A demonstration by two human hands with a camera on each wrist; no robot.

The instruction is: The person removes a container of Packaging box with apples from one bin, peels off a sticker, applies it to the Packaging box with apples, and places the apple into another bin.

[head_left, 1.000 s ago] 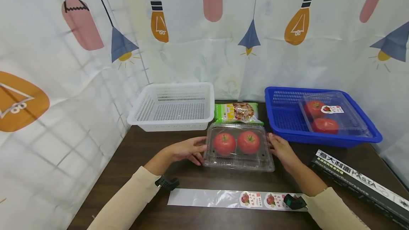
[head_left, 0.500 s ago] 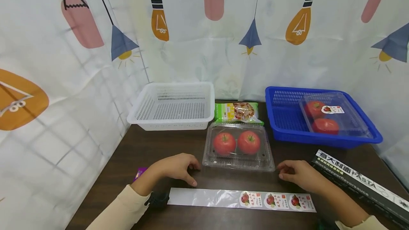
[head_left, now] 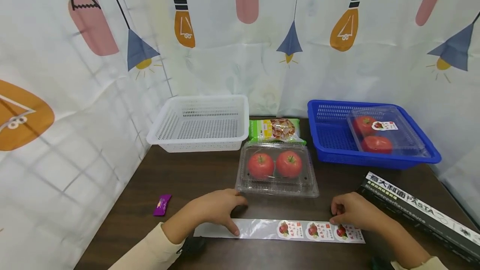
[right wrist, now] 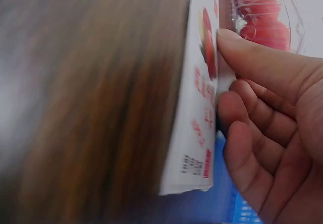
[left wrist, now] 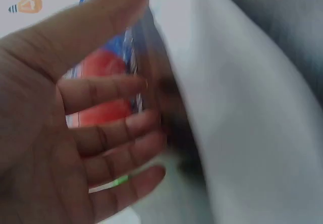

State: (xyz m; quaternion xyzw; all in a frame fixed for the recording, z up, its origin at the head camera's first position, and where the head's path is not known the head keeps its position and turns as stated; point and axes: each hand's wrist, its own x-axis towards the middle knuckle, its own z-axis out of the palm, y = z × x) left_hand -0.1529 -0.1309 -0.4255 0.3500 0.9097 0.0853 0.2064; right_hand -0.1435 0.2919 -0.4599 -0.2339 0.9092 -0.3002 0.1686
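Observation:
A pale strip of apple-printed stickers lies across the front of the table, with several labels toward its right end. My left hand reaches over the strip's left part, its thumb across the strip and its fingers spread from the thumb. At the strip's right part is my right hand, fingers loosely curled. In the right wrist view its thumb tip meets the strip's edge beside a sticker. Behind both hands sits a lidded clear plastic box with two red tomatoes inside.
A white basket and a blue basket stand at the back; the blue one holds another labelled tomato box. Between them lies a green food packet. A black pasta box is at right, a purple wrapped piece at left.
Both hands have let go of the clear tomato box and come back toward me to the sticker strip. The box stays on the table. The purple wrapped piece is now fully uncovered.

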